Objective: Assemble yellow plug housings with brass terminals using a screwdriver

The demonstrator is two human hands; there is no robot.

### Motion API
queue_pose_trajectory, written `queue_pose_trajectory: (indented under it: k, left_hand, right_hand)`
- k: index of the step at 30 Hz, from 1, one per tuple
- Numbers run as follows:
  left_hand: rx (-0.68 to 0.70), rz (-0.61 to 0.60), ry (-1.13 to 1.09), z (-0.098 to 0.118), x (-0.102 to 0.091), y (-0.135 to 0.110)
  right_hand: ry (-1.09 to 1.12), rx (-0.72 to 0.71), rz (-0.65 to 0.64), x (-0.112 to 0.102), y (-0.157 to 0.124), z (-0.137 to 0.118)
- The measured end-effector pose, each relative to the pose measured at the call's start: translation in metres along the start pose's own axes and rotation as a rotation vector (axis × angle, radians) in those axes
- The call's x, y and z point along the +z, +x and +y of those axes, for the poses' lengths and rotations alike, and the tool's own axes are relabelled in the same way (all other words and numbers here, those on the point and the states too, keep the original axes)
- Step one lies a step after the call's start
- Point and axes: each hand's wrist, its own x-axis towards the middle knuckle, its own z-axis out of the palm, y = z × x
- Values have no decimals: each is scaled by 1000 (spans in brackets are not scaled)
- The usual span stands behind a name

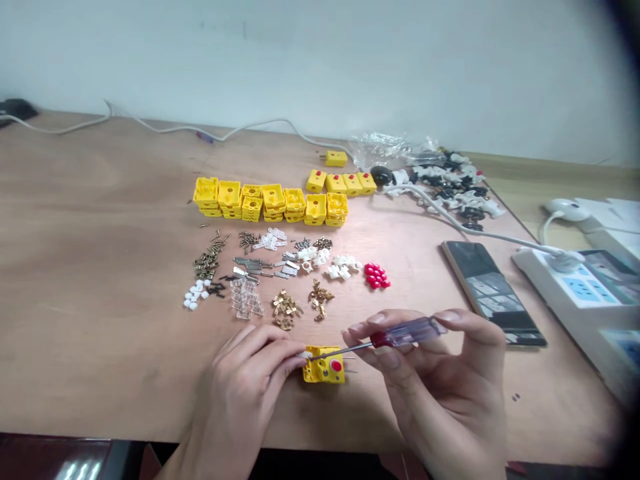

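Note:
A yellow plug housing (320, 381) lies open on the table in front of me, with a red button ringed in white and metal pins pointing right. My left hand (250, 380) is closed at the housing's left end, thumb and forefinger pinching a small white plastic piece (307, 355) there. Between the fingers and thumb of my right hand (440, 380) is a screwdriver (410, 331) with a clear purplish handle and red collar. Its shaft slants down to the left, and the tip meets the housing beside the white piece; the exact contact is too small to make out.
Behind the hands lie brass pieces (286, 304), clear plastic parts (246, 299), red caps (377, 276) and screws (206, 265). Farther back stand stacked yellow shells (273, 200) and closed yellow plugs (345, 183). A phone (493, 293) and power strip (575, 287) are at right.

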Motion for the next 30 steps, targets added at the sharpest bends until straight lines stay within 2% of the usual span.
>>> queue_pose_trajectory:
  k: [16, 30]
  left_hand:
    - [-10, 6, 17, -1, 1, 0]
    - [-20, 0, -10, -2, 0, -1]
  right_hand:
    - [2, -12, -25, 2, -1, 0]
    - [37, 38, -28, 1, -2, 1]
